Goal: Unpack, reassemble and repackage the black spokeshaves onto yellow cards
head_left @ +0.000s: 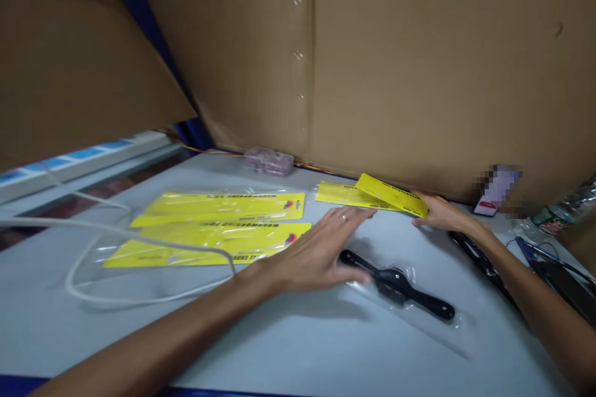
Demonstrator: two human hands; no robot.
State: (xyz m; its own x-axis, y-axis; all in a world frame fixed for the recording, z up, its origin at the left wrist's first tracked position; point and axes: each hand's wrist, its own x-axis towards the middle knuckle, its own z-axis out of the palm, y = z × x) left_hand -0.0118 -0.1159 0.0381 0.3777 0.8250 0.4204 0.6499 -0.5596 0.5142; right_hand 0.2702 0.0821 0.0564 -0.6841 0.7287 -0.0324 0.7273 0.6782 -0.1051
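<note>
A left hand point(321, 248) is held flat, fingers spread, above the grey table point(279, 353), just over the handle end of a black tool point(398, 285) sealed in a clear bag. The right hand point(442, 214) is laid against the end of two overlapping yellow cards point(393, 194) at the foot of a cardboard wall point(419, 74); whether the upper card is gripped cannot be made out. Two larger yellow packs point(209, 223) in clear sleeves are seen side by side to the left, crossed by a looped white cable point(139, 239).
</note>
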